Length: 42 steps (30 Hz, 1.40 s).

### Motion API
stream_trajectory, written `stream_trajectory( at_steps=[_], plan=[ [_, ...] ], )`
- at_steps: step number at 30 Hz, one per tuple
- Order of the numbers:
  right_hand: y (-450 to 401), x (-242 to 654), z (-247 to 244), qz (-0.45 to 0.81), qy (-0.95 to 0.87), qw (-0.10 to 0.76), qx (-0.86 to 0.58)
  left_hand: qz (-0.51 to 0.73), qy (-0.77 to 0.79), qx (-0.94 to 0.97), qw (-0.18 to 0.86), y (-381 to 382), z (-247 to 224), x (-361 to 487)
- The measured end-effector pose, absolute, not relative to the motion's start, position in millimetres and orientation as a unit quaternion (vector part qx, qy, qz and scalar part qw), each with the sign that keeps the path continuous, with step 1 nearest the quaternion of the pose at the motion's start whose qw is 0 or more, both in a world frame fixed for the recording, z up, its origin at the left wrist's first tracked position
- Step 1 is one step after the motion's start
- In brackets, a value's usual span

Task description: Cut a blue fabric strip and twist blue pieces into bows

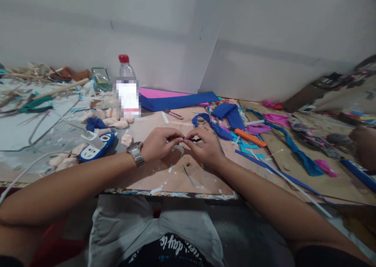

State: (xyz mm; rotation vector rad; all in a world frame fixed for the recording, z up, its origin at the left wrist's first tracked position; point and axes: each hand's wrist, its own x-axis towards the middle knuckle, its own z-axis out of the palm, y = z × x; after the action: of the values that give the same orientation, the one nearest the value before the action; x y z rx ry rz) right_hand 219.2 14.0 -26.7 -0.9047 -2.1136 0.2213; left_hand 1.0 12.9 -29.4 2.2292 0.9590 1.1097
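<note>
My left hand (160,143), with a metal watch (136,153) on its wrist, is pinched closed at the middle of the table. Its fingertips meet those of my right hand (205,147), also closed. Between them they grip a small, thin dark piece (196,140), whose ends are mostly hidden by the fingers. Beneath the hands, a thin dark strip (188,176) and small white scraps lie on the tabletop (205,181).
A blue-and-white power strip (98,146) and pale pink pieces lie left. Behind are a red-capped bottle (126,68), small scissors (174,114) and blue fabric (182,101). An orange cutter (250,138) lies right. Another person's hand (364,145) shows at the far right.
</note>
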Motion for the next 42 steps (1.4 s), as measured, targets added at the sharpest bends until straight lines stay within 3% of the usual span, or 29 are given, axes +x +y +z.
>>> stream_trajectory(
  at_steps=[13, 28, 42],
  plan=[
    [13.0, 219.8, -27.1, 0.089, -0.835, 0.412, -0.353, 0.398, 0.333, 0.819, 0.244, 12.1, -27.3, 0.7],
    [15.4, 221.8, -28.7, 0.087, -0.830, 0.432, -0.342, 0.402, 0.319, 0.785, 0.347, 13.6, -27.4, 1.5],
    [11.2, 220.1, -23.8, 0.089, -0.829, 0.441, -0.332, 0.420, 0.322, 0.780, 0.333, 10.7, -29.4, 4.4]
  ],
)
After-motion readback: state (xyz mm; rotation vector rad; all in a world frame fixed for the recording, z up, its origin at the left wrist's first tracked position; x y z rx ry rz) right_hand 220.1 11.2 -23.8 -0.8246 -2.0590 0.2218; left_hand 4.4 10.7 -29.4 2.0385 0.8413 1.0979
